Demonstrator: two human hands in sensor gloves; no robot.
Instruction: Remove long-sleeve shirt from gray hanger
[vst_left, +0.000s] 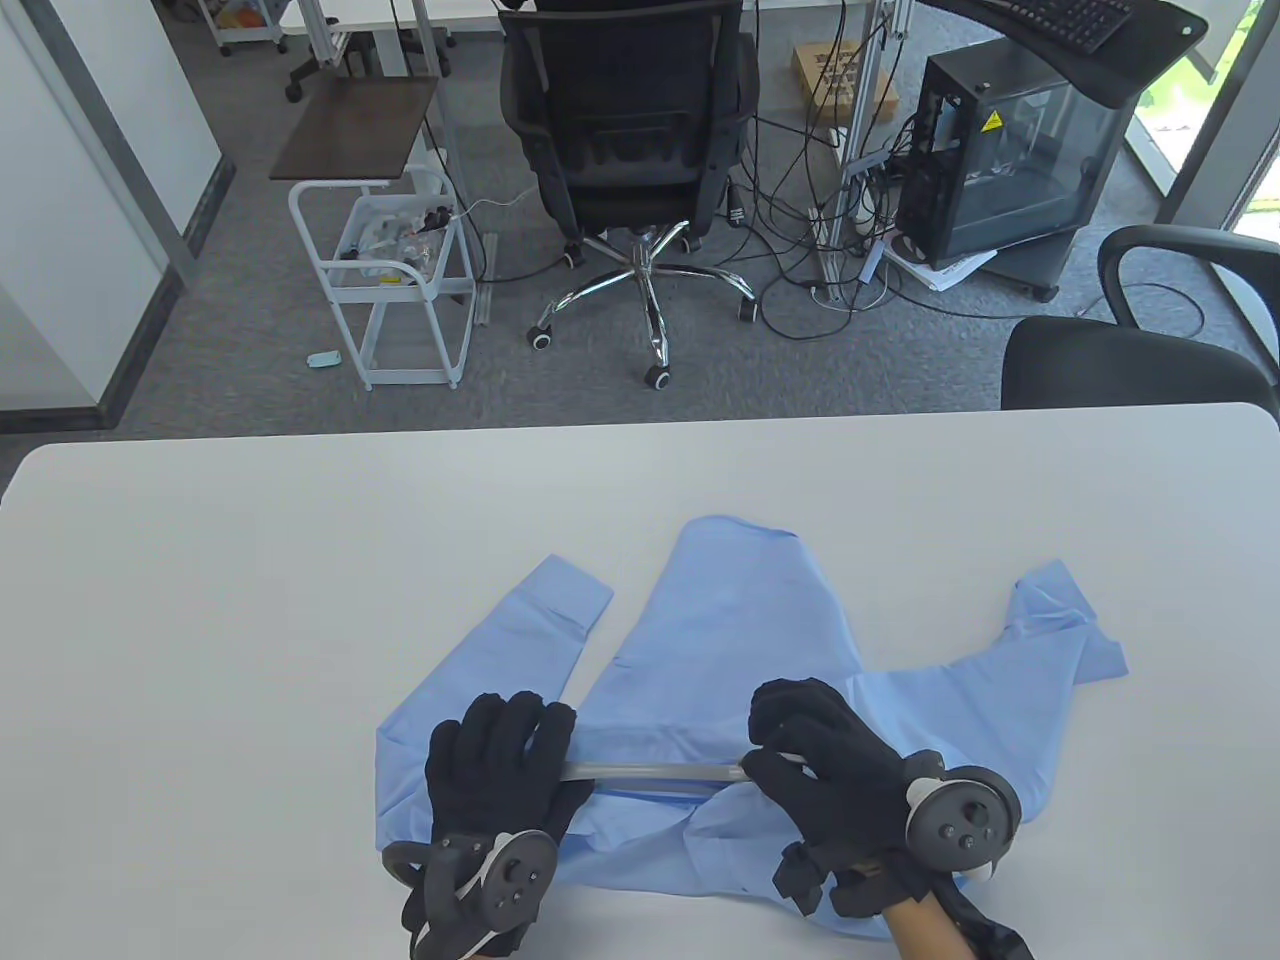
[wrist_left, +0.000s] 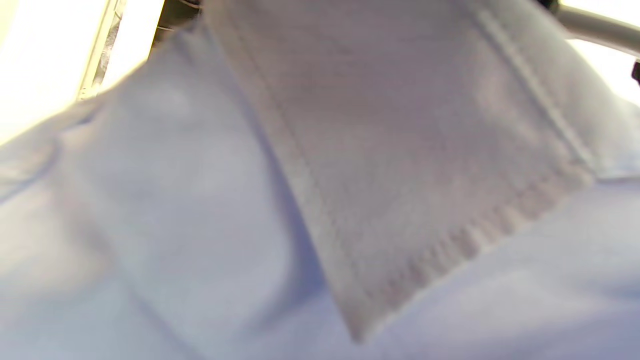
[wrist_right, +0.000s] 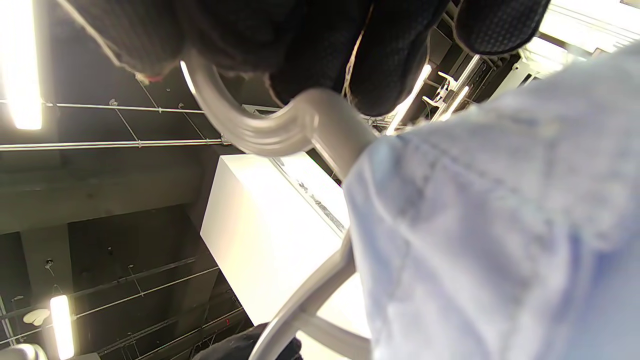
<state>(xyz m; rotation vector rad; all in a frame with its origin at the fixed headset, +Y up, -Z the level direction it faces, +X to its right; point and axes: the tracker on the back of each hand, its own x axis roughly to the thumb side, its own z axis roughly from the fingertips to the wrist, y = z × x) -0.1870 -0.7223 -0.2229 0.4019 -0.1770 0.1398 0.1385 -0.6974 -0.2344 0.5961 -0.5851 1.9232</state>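
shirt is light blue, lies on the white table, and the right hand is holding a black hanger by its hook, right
Not quite: the hanger is gray, not black. The right wrist view shows its pale gray hook under the black-gloved right hand, and the table view shows a gray bar between the two hands. The rest stands: the shirt is light blue and lies on the white table.

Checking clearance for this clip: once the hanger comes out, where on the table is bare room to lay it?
Bare table lies left of the shirt and along the far edge beyond its hem; a smaller patch lies right of the right sleeve. The near middle is crowded: left hand, right hand and the gray hanger sit on bunched cloth.
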